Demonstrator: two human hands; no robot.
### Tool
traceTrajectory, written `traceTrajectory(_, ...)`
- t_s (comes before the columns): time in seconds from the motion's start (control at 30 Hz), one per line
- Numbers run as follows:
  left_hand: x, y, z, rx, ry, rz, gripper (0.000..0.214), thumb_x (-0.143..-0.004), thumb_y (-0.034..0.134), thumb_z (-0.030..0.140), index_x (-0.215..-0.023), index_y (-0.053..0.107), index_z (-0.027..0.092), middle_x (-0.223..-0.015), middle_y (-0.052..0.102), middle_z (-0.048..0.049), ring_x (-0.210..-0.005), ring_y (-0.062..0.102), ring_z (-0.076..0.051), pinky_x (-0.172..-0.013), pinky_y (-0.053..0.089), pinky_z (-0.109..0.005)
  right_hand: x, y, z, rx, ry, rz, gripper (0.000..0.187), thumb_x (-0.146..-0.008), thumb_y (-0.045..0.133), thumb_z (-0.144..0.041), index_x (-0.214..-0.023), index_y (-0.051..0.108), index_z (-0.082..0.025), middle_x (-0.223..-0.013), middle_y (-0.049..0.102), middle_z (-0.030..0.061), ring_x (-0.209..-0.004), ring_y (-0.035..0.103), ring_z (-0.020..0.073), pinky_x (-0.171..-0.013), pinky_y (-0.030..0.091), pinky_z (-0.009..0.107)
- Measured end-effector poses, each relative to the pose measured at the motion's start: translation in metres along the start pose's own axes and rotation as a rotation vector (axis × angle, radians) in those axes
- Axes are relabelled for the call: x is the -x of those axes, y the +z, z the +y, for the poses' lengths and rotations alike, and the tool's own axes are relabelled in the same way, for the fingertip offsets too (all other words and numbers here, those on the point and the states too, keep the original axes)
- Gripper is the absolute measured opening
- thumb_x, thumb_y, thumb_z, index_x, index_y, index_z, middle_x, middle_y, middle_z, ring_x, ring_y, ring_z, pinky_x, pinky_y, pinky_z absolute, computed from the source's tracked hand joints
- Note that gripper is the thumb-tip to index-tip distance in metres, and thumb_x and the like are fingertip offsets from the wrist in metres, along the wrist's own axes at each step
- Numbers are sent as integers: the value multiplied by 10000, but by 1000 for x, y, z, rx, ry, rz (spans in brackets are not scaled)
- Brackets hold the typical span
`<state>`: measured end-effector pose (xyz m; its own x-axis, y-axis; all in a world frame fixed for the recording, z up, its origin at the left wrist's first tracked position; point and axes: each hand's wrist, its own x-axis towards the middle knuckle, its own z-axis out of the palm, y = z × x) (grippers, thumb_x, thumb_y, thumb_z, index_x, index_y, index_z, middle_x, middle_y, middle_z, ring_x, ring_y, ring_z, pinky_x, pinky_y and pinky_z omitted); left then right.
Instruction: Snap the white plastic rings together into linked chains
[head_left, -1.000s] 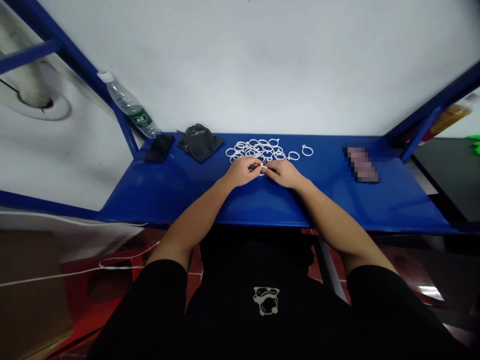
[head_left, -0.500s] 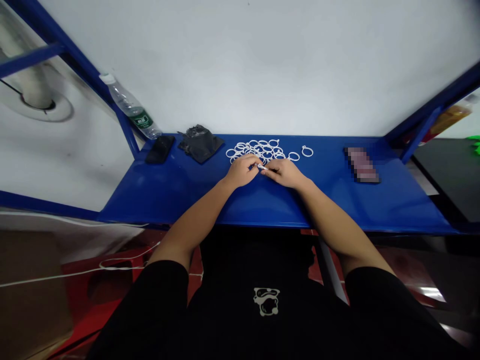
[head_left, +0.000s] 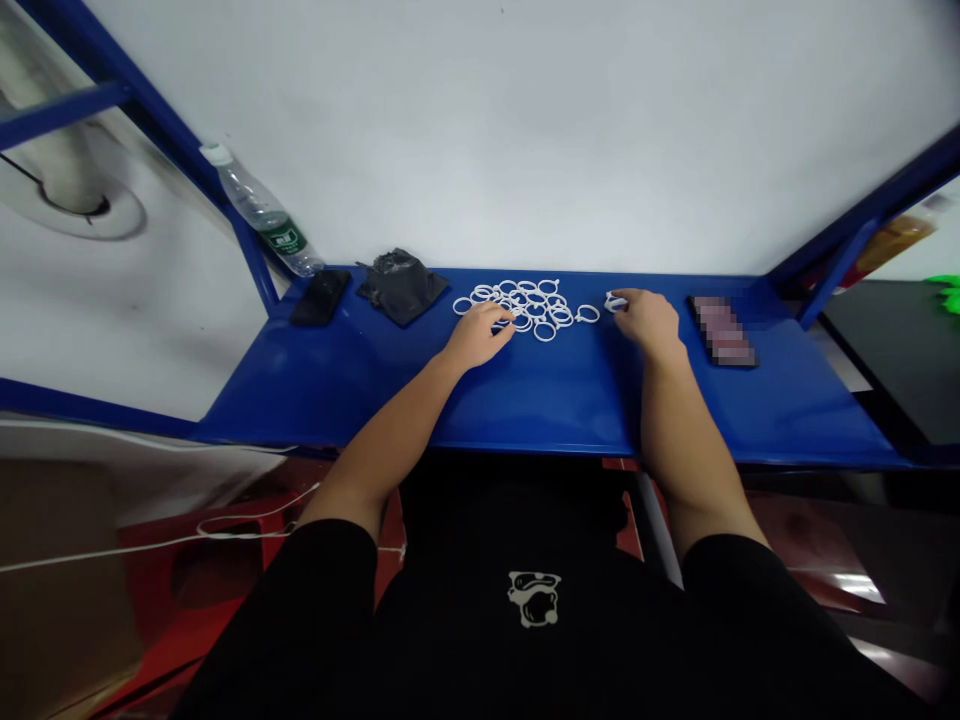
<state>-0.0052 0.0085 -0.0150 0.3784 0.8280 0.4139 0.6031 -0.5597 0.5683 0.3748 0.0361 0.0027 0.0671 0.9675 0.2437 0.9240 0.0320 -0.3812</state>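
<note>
Right hand (head_left: pixel 650 318) touches white ring (head_left: pixel 613 303) — slim (round)

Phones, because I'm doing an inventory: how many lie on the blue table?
2: a black phone by the bottle, a pixelated phone right of the right hand. The dark bag could hide another.

A black bag (head_left: pixel 405 290) lies near a dark phone (head_left: pixel 321 298).

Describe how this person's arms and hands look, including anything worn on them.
The left arm and right arm come out of short, plain black sleeves and are bare below them. The left hand and right hand wear no gloves, and no watch or bracelet shows at either wrist.
</note>
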Motion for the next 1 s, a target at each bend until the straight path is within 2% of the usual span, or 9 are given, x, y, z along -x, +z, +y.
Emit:
traceTrajectory(0.1, 0, -1, 3, -11, 0, -22, 134, -1077, 730, 267, -1160, 830, 236, -1218, 823, -87, -1220, 754, -287, -1139, 602, -507, 2, 0, -12, -53, -56, -33, 289, -935, 768, -290, -1203, 871, -254, -1001, 825, 161, -870, 672, 305, -797, 495, 467)
traceTrajectory(0.27, -1, -4, 6, -30, 7, -38, 131, -1084, 734, 287, -1143, 837, 231, -1213, 828, -91, -1218, 752, -295, -1157, 587, -518, 14, 8, -56, -196, -401, -236, 336, -948, 772, -377, -1248, 855, -252, -1099, 832, 129, -1010, 747, 333, -930, 579, 504)
traceTrajectory(0.37, 0, -5, 7, -27, 5, -27, 148, -1103, 717, 316, -1145, 837, 241, -1204, 827, -87, -1205, 749, -294, -1154, 588, -525, 24, 17, -76, -190, -521, -325, 338, -948, 779, -359, -1262, 850, -257, -1171, 816, 131, -1051, 745, 324, -942, 590, 489)
traceTrajectory(0.5, 0, -5, 8, -38, 10, -34, 135, -1091, 743, 328, -1151, 836, 250, -1218, 822, -83, -1230, 740, -300, -1182, 573, -534, 31, 28, -85, -143, -572, -353, 266, -982, 709, -297, -1204, 853, -269, -1217, 785, 118, -1046, 729, 288, -916, 585, 441)
traceTrajectory(0.67, 2, -4, 11, -54, 41, -42, 132, -1081, 762, 321, -1170, 833, 255, -1241, 824, -86, -1249, 742, -309, -1189, 571, -534, 33, 26, -88, -162, -624, -389, 190, -1016, 615, -252, -1003, 804, -249, -1063, 749, 105, -1013, 708, 284, -906, 572, 440)
traceTrajectory(0.77, 4, -4, 13, -35, 42, -35, 289, -1083, 757, 309, -1364, 785, 248, -1287, 825, -95, -1274, 748, -303, -1187, 578, -518, 39, 19, -99, -281, -643, -335, 199, -1056, 578, -288, -1021, 769, -245, -1169, 740, 132, -1094, 710, 304, -985, 580, 475)
traceTrajectory(0.87, 5, -4, 13, 39, 29, -48, 490, -1119, 693, 313, -1600, 643, 235, -1289, 835, -92, -1213, 788, -263, -1149, 605, -460, 48, 16, -114, -388, -654, -247, 210, -1095, 546, -330, -1073, 742, -258, -1340, 731, 149, -1226, 696, 328, -1072, 570, 513)
traceTrajectory(0.93, 5, -3, 12, 88, 15, -61, 500, -1142, 631, 300, -1637, 611, 233, -1256, 850, -78, -1158, 811, -235, -1107, 627, -418, 52, 18, -122, -418, -697, -276, 212, -1107, 529, -346, -1079, 723, -265, -1297, 752, 139, -1212, 700, 321, -1076, 569, 510)
traceTrajectory(1.0, 5, -1, 10, 112, 2, -71, 436, -1129, 608, 247, -1559, 682, 231, -1243, 861, -74, -1132, 824, -222, -1076, 643, -394, 56, 21, -126, -415, -740, -342, 211, -1105, 520, -343, -1057, 711, -267, -1191, 765, 122, -1143, 709, 304, -1049, 574, 489)
